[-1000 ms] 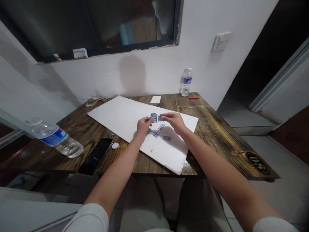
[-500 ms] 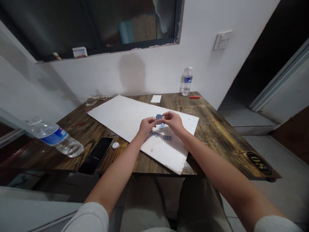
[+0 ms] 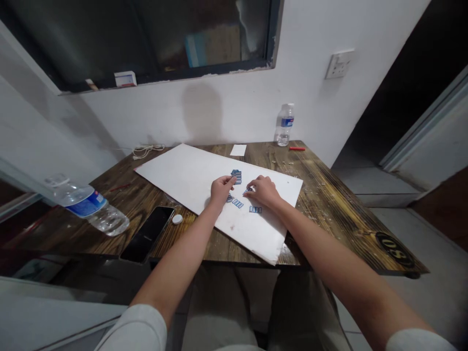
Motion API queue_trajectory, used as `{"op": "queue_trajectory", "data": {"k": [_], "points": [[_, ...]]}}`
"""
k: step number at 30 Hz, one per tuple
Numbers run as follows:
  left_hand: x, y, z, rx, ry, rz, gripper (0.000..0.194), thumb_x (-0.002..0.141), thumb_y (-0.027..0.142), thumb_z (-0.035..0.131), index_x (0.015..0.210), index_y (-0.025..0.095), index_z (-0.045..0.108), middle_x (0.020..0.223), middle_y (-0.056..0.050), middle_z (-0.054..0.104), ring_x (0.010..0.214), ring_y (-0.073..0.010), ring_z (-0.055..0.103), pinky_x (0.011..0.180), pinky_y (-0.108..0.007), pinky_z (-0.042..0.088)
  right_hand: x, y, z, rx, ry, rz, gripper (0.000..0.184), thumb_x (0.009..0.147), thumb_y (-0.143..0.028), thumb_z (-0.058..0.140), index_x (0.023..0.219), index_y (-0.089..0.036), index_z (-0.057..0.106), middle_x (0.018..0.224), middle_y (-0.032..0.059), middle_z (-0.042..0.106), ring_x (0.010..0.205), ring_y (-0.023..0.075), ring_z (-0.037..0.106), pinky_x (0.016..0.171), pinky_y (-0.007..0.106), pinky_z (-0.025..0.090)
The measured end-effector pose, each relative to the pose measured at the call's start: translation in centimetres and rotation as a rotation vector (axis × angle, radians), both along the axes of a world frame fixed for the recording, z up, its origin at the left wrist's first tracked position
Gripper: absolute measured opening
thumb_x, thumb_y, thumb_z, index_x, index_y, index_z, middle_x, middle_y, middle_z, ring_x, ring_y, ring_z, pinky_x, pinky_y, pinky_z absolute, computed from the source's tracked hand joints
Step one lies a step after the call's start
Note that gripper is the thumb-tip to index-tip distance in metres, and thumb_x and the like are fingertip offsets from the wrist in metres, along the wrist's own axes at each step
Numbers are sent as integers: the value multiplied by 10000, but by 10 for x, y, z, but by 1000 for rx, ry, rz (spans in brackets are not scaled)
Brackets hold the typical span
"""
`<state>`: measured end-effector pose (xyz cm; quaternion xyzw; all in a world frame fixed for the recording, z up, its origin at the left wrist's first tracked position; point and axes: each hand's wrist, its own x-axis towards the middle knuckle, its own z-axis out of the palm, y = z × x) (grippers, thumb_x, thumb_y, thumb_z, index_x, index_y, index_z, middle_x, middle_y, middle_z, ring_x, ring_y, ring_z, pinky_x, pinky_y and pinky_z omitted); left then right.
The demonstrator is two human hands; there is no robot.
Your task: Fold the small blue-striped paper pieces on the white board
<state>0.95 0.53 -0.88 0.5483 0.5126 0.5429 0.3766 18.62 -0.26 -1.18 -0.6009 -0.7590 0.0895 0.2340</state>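
My left hand (image 3: 221,190) is closed, thumb and fingers pinching a stack of small blue-striped cards (image 3: 237,176) above the white board (image 3: 171,168). To its right, my right hand (image 3: 263,189) reaches low over the board, its fingertips pinched on a small blue-striped card (image 3: 248,190), partly hidden by the fingers. More of these cards lie on the board: a striped card (image 3: 237,203) between the hands, a striped card (image 3: 255,209) below my right hand, and a darker card (image 3: 229,198) beside my left wrist.
On the wooden table (image 3: 336,224) lie a phone (image 3: 147,234), a white cap (image 3: 177,219), a tipped water bottle (image 3: 93,207), a coiled cable (image 3: 148,150), a paper slip (image 3: 238,150) and a red object (image 3: 297,148). An upright bottle (image 3: 285,124) stands by the wall.
My hands were together at the card stack. My right hand has moved away and down to a card on the board, while my left hand keeps the stack. The view has shifted slightly.
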Motion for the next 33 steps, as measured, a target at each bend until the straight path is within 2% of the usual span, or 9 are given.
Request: {"op": "queue_trajectory", "data": {"k": [2,5,8,10,12,16,21,28,33], "points": [[0,1,-1,1,-8,19,311,674,462,713,755,162,695,546,18,546,499,-91,459,464,-219,294,-1,-1,1,-18,2,-7,363,772,-528,708,994,-243,737,1075,124,633,1034,310,521,796,393,411],[0,2,-2,23,-20,27,302,666,459,721,741,168,694,589,9,581,531,-101,496,496,-223,343,-1,1,2,-27,72,1,335,710,-418,786,975,-225,717,1042,97,667,994,284,550,785,365,412],[-1,3,-3,48,-10,22,280,674,448,722,714,172,688,617,3,604,545,-102,512,517,-226,370,0,3,2,-19,254,72,203,698,-223,769,890,-214,704,921,47,703,869,215,599,748,315,423],[-1,3,-4,44,15,26,269,679,438,722,713,173,692,610,1,603,546,-106,517,510,-227,374,-1,5,2,-18,417,126,120,713,-161,711,823,-205,695,829,22,706,772,175,609,710,289,430],[-2,3,-3,35,39,36,270,677,436,726,720,172,700,603,-3,603,547,-113,519,498,-230,378,-1,7,3,-13,580,178,89,703,-192,709,788,-198,684,773,10,699,712,157,605,676,276,438],[-2,0,-2,26,74,12,279,677,440,730,709,164,703,605,-14,616,548,-118,525,506,-237,395,-1,9,6,26,777,204,203,657,-336,756,758,-187,661,686,2,667,625,140,575,603,264,434],[1,-2,-1,28,163,-83,248,679,412,728,706,166,710,627,-20,649,568,-127,545,555,-248,405,3,6,8,131,699,175,199,691,-371,735,710,-190,655,608,-8,623,572,129,533,569,257,396],[3,-5,-2,60,182,-193,241,678,400,732,732,165,727,715,-40,698,663,-156,604,637,-264,444,3,4,14,188,655,141,252,715,-429,732,682,-192,654,676,21,653,616,143,545,606,271,408],[5,-10,2,71,202,-222,213,672,372,737,725,166,723,719,-42,699,675,-159,610,642,-267,449,1,0,16,118,713,132,371,702,-555,719,676,-194,640,641,18,623,589,142,520,566,270,388]]}}
